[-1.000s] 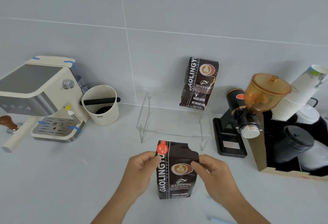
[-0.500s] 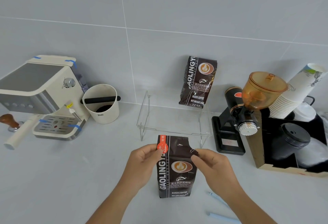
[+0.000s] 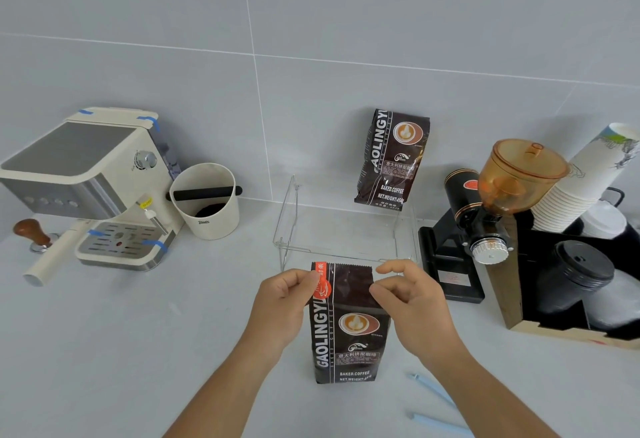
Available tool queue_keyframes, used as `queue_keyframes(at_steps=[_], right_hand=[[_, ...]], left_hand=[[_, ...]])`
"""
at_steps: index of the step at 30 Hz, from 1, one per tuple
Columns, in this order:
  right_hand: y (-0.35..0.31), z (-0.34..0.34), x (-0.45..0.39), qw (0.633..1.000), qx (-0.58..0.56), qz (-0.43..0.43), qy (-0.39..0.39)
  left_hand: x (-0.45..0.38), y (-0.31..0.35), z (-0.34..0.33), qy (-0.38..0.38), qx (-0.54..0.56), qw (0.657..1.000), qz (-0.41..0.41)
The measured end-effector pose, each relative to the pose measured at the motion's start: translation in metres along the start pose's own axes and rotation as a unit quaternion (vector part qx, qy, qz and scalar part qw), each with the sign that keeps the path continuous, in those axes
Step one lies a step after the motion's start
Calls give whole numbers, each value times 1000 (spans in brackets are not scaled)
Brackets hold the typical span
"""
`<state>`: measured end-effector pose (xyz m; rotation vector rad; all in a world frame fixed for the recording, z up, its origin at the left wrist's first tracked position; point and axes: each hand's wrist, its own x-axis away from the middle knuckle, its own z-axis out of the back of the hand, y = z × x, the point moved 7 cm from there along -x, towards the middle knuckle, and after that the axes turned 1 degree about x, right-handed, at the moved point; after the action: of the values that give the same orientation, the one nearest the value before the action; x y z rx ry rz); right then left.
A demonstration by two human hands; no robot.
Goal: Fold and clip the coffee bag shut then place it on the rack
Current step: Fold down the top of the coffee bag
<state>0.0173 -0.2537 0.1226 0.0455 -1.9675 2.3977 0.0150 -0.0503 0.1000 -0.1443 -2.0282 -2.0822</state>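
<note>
A dark brown coffee bag (image 3: 346, 330) with an orange tab at its top left corner stands upright on the grey counter in front of me. My left hand (image 3: 285, 302) pinches that top left corner. My right hand (image 3: 412, 302) pinches the bag's right edge just below the top, index finger lifted. The bag's top strip stands straight and unfolded. Behind it stands a clear wire rack (image 3: 346, 229), and a second, similar coffee bag (image 3: 393, 160) rests on the rack against the wall. Two light blue clips (image 3: 433, 391) lie on the counter at the lower right.
A cream espresso machine (image 3: 86, 181) with a tamper (image 3: 33, 233) and a portafilter handle stands at the left. A white knock box (image 3: 207, 202) is beside it. Right of the rack are a black grinder (image 3: 485, 215), stacked paper cups (image 3: 585, 181) and a box of black lids (image 3: 571, 274).
The bag's crumpled top has been pulled up and straightened into a flat strip. Both hands have shifted slightly up along the bag's upper corners.
</note>
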Motion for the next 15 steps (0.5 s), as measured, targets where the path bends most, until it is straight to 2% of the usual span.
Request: queue_keyframes(at_steps=[7, 10, 15], right_hand=[[-5, 0, 5, 997, 73, 20, -7], [-5, -4, 5, 995, 94, 23, -20], [-3, -10, 5, 998, 52, 18, -19]], left_hand=[[2, 7, 3, -26, 1, 1000, -10], [2, 11, 0, -54, -37, 996, -54], [3, 10, -9, -78, -34, 993, -80]])
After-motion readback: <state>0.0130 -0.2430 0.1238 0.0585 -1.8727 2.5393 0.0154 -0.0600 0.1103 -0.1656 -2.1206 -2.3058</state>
